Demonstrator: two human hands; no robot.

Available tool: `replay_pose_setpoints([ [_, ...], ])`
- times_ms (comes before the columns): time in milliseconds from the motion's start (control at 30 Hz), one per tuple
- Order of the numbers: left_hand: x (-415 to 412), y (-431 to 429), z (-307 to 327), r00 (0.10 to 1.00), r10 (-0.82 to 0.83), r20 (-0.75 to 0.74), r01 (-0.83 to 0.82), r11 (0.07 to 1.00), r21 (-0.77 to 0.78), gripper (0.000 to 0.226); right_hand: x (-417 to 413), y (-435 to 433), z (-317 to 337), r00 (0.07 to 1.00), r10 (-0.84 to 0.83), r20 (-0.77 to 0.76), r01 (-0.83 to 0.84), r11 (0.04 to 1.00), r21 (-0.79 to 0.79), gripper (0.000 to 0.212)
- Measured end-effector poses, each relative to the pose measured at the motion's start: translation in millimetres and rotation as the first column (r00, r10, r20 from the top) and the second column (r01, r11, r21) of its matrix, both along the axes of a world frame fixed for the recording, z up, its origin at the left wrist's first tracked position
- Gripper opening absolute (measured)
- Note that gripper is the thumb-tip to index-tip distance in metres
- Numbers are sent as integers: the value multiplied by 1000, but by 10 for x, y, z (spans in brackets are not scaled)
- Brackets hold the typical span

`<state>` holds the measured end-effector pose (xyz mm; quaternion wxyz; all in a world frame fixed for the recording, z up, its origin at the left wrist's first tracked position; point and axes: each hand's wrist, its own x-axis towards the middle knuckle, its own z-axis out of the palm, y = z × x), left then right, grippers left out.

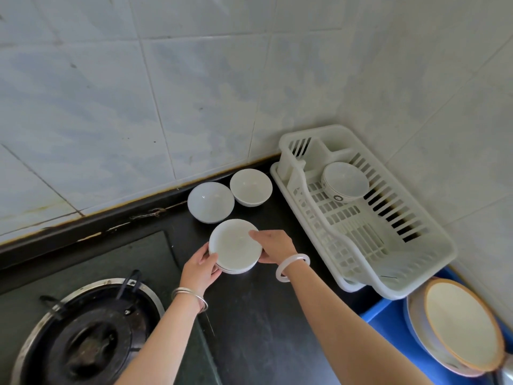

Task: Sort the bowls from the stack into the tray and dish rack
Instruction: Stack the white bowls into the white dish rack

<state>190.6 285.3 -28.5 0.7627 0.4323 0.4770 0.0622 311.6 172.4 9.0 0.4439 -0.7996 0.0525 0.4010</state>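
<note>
A short stack of white bowls (pixel 234 247) stands on the black counter in the middle of the head view. My left hand (pixel 200 266) grips the stack's left rim and my right hand (pixel 273 247) holds its right rim, thumb over the top bowl's edge. Two single white bowls (pixel 210 202) (pixel 250 187) sit behind the stack by the wall. The white dish rack (pixel 410 262) at the right holds one bowl with a dark pattern (pixel 345 181), tilted on its side. A blue tray (pixel 388 326) lies at the bottom right.
Large orange-rimmed plates (pixel 460 326) lean in the blue tray. A gas burner (pixel 86 332) sits at the bottom left on the stovetop. Tiled walls close the corner behind the rack. Black counter (pixel 258 315) shows between my arms.
</note>
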Motion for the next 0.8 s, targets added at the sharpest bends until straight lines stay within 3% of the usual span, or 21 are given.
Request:
replay_pose_setpoints([
  [100, 66, -102, 198, 999, -42, 27, 39, 997, 74, 39, 57, -159, 168, 997, -79, 18, 79, 997, -17, 27],
  [200, 233, -236, 519, 987, -124, 102, 109, 984, 142, 32, 165, -398, 425, 986, -104, 129, 100, 994, 33, 47],
  [333, 601, -483, 978, 944, -275, 184, 237, 950, 203, 30, 415, -832, 868, 947, -139, 290, 119, 989, 84, 25],
  [467, 1047, -871, 1260, 906, -345, 244, 314, 936, 158, 31, 748, -1322, 1157, 901, -261, 346, 250, 965, 77, 38],
  [633, 1604, -1438, 1348, 848, -480, 225, 473, 877, 87, 40, 1142, -1954, 1192, 865, -371, 337, 377, 925, 50, 46],
  [800, 2061, -1884, 1145, 757, -648, 87, 637, 761, 121, 38, 1386, -2400, 934, 881, -362, 304, 393, 918, -46, 50],
])
